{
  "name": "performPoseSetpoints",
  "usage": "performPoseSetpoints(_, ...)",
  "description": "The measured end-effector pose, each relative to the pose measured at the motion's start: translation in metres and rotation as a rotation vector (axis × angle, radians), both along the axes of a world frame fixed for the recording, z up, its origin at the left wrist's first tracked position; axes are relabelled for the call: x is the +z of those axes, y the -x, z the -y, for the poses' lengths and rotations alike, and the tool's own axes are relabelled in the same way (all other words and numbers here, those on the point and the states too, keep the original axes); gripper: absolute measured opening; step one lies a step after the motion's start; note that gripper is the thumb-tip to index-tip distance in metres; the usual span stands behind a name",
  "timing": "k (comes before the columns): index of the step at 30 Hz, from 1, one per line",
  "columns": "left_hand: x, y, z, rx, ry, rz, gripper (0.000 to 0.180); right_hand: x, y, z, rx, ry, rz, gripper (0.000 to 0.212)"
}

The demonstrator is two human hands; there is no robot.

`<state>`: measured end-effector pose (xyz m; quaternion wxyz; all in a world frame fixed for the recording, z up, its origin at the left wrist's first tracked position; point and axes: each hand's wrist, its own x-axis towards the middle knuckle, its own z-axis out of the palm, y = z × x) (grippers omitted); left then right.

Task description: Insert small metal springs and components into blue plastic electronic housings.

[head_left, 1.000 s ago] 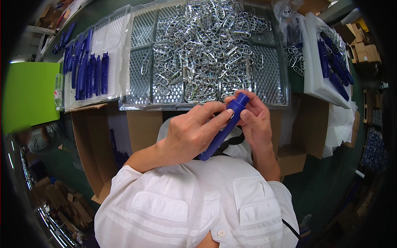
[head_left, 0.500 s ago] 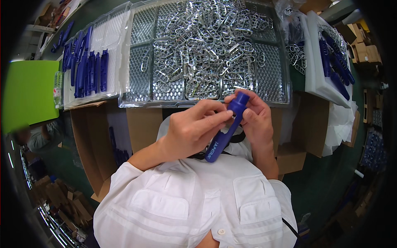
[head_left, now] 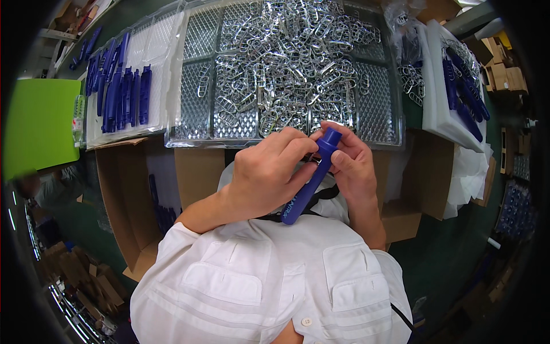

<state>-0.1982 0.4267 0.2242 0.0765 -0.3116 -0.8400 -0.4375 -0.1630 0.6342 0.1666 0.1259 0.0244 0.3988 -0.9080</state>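
Observation:
A blue plastic handle (head_left: 300, 200) with a round collar at its top slants in front of my chest, its lettered end down and to the left. My right hand (head_left: 353, 169) is closed around the collar end, thumb in front and fingers behind. From the other side my left hand (head_left: 264, 167) pinches the handle just below the collar, its thumb across the shaft. A small shiny bit shows between the left fingers; whether it is a metal clip I cannot tell. Beyond the hands, a clear compartment tray (head_left: 375, 123) holds a heap of silvery metal clips (head_left: 303, 69).
A white tray (head_left: 157, 97) of blue plastic parts (head_left: 123, 97) stands at the left, beside a green panel (head_left: 40, 126). White foam (head_left: 438, 112) with more blue handles (head_left: 461, 94) is at the right. Open cardboard boxes (head_left: 123, 200) sit below the table edge on both sides.
The handle has turned a little and shifted slightly left. My left thumb has moved down across its shaft, and the left fingers are more curled. My right hand keeps its hold.

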Motion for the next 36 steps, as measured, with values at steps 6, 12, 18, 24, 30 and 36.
performPoseSetpoints(6, 0.010, 0.001, 0.000, -0.026, 0.235, -0.105, 0.039, -0.001, -0.005, 0.001, 0.005, -0.049, 0.011, 0.058)
performPoseSetpoints(12, 0.007, 0.001, 0.002, -0.098, 0.217, -0.099, 0.041, -0.005, -0.008, -0.006, 0.052, -0.131, 0.037, 0.057)
performPoseSetpoints(18, 0.002, -0.003, 0.000, -0.144, 0.215, -0.166, 0.034, -0.004, -0.011, -0.007, 0.044, -0.154, -0.034, 0.057)
performPoseSetpoints(24, 0.012, 0.018, 0.002, -0.244, -0.036, 0.056, 0.041, 0.003, -0.009, -0.013, -0.136, -0.005, -0.074, 0.059)
performPoseSetpoints(30, -0.012, 0.002, -0.008, -0.226, -0.443, 0.800, 0.037, 0.007, -0.011, -0.011, -0.208, -0.170, -0.327, 0.060)
performPoseSetpoints(36, -0.016, 0.006, -0.011, -0.274, -0.458, 1.097, 0.032, 0.013, -0.013, -0.002, -0.215, -0.221, -0.320, 0.059)
